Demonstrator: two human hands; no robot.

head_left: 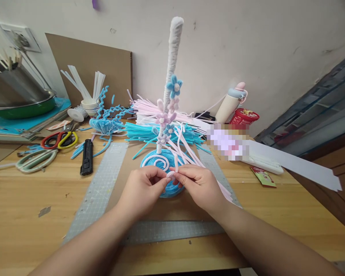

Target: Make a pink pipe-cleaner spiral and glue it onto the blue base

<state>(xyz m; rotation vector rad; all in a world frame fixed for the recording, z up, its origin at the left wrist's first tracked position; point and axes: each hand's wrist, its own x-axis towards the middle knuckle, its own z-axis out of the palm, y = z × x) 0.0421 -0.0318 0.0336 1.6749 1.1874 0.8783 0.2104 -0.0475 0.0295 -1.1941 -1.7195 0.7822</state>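
Note:
Between my left hand (145,186) and my right hand (199,184), a pale pink pipe cleaner (170,174) is pinched at the fingertips, with a short length of it standing up beside my right fingers. Just behind them lies a round blue coiled base (174,189), partly covered by my hands. On it rests a whitish pipe-cleaner spiral (155,159). From the base's far side rises a white wrapped stem (175,38), dressed with a blue flower (174,86) and several pink and blue flowers (162,119).
Bundles of turquoise pipe cleaners (143,132) and pink pipe cleaners (149,107) lie behind the stem. At left are scissors (60,140), a black cutter (87,157) and a blue curly piece (105,124). A bottle (230,103) and red tub (244,117) stand back right. Cardboard covers the cutting mat (83,207).

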